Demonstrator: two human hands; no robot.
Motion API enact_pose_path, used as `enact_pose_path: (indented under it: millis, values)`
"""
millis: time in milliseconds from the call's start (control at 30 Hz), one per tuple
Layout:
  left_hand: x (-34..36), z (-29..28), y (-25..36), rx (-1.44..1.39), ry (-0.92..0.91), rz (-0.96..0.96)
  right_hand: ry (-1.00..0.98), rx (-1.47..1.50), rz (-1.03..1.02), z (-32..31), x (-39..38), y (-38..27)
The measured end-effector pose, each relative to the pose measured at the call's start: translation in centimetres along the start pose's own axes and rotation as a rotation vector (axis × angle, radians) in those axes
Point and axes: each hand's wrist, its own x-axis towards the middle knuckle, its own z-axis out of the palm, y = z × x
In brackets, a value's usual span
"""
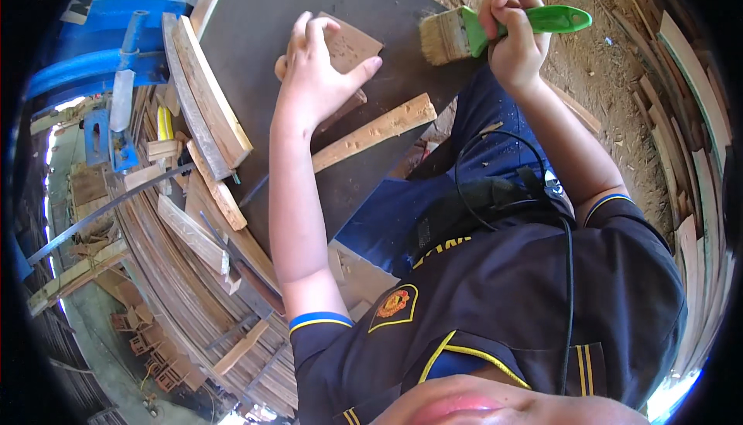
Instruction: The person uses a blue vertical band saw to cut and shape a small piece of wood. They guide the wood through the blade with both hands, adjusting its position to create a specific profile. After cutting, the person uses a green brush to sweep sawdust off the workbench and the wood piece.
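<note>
In my right hand (515, 34) is a paintbrush (457, 35) with a green handle and pale bristles. The fingers wrap the handle near its metal band, and the bristles point left, above the edge of the dark tabletop (255, 34). My left hand (321, 61) is over the table with thumb and fingers spread apart. Just beyond it lies a flat brown piece of wood (357, 42) with small dark marks; the fingers partly cover it, and whether they touch it is unclear. Closer to me, a rough wooden strip (379, 132) lies slantwise on the table.
Curved wooden pieces (205, 92) lie along the table's left side, beside a blue metal clamp or machine (128, 61). Stacked timber (178, 247) fills the lower left. Wood shavings litter the dirt floor (588, 61), with long boards (689, 138) at the far right.
</note>
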Motion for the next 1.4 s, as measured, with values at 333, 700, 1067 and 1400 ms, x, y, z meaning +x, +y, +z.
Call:
enact_pose_path:
  millis: [333,700,1067,1400]
  values:
    - [-6.8,0.8,1.6,-0.142,0.39,-0.277,0.027,-0.07,-0.006,0.2,0.1,-0.7]
    - [-15.5,3.7,3.6,-0.131,0.757,-0.233,-0.74,-0.072,0.308,19.0,0.6,1.6]
    - [-15.6,3.4,3.9,-0.189,0.839,-0.179,-1.177,-0.411,0.341,15.7,-0.5,-0.2]
    - [-15.6,3.9,3.4,-0.262,0.993,-0.087,-0.539,-0.553,0.293,3.6,4.7,-11.3]
